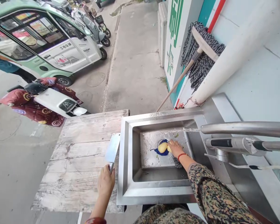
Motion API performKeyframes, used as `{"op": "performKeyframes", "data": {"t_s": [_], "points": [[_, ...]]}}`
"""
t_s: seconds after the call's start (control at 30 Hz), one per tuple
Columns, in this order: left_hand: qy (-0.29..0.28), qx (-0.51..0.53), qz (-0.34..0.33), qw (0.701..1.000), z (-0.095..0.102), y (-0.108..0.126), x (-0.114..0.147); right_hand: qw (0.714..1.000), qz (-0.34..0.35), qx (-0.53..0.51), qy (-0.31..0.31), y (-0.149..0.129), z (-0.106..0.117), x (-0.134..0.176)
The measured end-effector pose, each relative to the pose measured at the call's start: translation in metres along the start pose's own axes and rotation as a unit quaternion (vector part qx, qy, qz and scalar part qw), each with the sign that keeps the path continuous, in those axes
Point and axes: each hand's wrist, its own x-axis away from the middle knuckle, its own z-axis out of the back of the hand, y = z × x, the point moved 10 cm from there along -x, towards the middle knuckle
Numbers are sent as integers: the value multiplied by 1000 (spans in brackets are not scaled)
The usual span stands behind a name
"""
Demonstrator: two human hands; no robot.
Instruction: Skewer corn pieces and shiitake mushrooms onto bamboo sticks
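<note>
My left hand (106, 182) is closed round the handle of a cleaver (113, 148), its broad blade lying over the wooden table's edge beside the sink. Down in the steel sink (149, 184), my right hand (175, 147) has its fingers curled on a yellow peeled potato (169, 148), which it partly hides. Another peeled potato (162, 147) lies against it on the left. Beneath both is something dark blue (159, 151), perhaps a net or cloth. A dark mesh scourer (177, 162) shows partly under my right wrist.
Water runs from the faucet (224, 127) at the sink's right. The weathered wooden table (79, 158) adjoins the sink on the left. A mop (196, 53) leans on the wall beyond. A scooter (56, 101) and a green-white three-wheeler (67, 53) stand at the left; a person is beside it.
</note>
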Motion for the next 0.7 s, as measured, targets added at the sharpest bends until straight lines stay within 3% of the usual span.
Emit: {"op": "performKeyframes", "data": {"t_s": [0.13,0.23,0.33,0.4,0.47,0.53,0.6,0.67,0.7], "points": [[-33,23,-12,999,-28,-2,0,998,-50,-12,-26,10,-9,4],[-44,53,-24,997,-34,-6,1,994,-89,-58,-18,22,-5,11],[13,116,-3,993,-11,-7,-5,984,-112,-135,17,20,13,14],[63,190,7,980,12,12,-14,974,-99,-197,50,5,33,9],[52,298,-28,953,27,61,-26,960,-58,-263,79,-21,57,2],[-12,413,-84,907,34,135,-37,944,-6,-314,96,-53,82,-1],[-100,523,-110,839,34,212,-45,920,36,-376,104,-83,103,1],[-196,609,-114,760,33,281,-46,865,60,-488,99,-105,116,10],[-218,650,-112,719,36,306,-46,822,63,-558,95,-112,119,15]]}}
